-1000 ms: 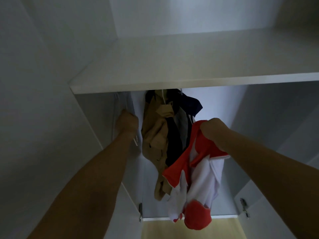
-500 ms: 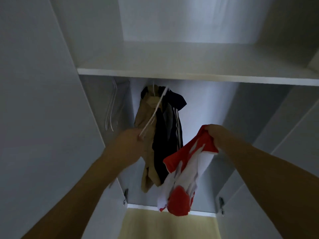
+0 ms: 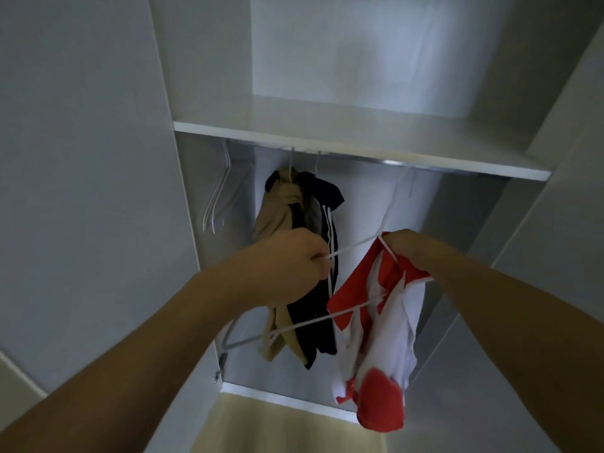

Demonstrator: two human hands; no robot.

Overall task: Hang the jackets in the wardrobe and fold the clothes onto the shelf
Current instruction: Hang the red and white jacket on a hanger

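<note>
left hand [image 3: 291, 259] grips hanger [image 3: 327, 317]; right hand [image 3: 408, 250] grips jacket [image 3: 379, 322].

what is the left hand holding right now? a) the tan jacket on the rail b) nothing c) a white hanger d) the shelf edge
c: the left hand has its fingers curled round a white hanger, held in front of the hanging clothes, while the right hand grips the red and white jacket.
</note>
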